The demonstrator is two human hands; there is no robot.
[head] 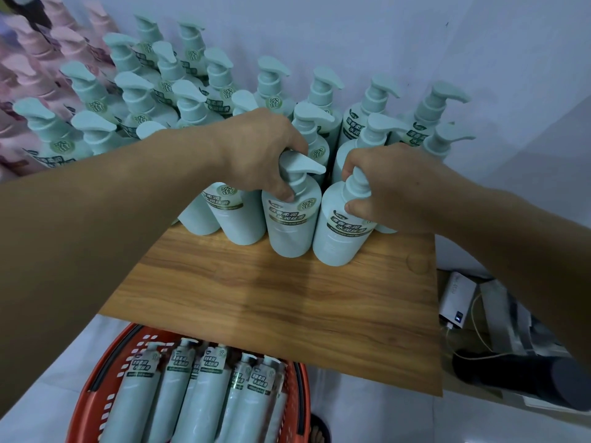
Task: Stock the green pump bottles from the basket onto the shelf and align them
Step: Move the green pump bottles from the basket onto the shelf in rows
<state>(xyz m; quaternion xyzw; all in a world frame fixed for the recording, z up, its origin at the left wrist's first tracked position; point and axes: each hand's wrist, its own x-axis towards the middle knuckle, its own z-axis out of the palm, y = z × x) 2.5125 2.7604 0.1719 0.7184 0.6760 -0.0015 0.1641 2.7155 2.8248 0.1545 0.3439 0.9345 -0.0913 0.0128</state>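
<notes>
Head camera looks down on a wooden shelf (pixel 287 298) set against a pale wall (pixel 415 43). Rows of green pump bottles (pixel 179 91) stand upright on it, packed close from the wall forward, with pink pump bottles (pixel 28 59) massed at the far left.

At the front edge of the green group, each hand holds one bottle by its pump. The left hand (pixel 256 148) has its fingers curled over the pump head and its thumb pressed against the collar of the left front bottle (pixel 292 219), whose spout points right. The right hand (pixel 383 187) wraps its fingers round the pump neck of the right front bottle (pixel 342 231), the thumb lying on the bottle's shoulder; the pump head itself is hidden under the hand. Both bottles stand on the shelf, just beside each other, labels facing the camera, and are the nearest bottles to the bare front part of the board.

Below the shelf's near edge sits a red plastic basket (pixel 96 394) with more green bottles (pixel 204 394) lying in it side by side, pumps toward the shelf. To the right, below shelf level, a white power bank (pixel 455 298) with a cable lies among other clutter.
</notes>
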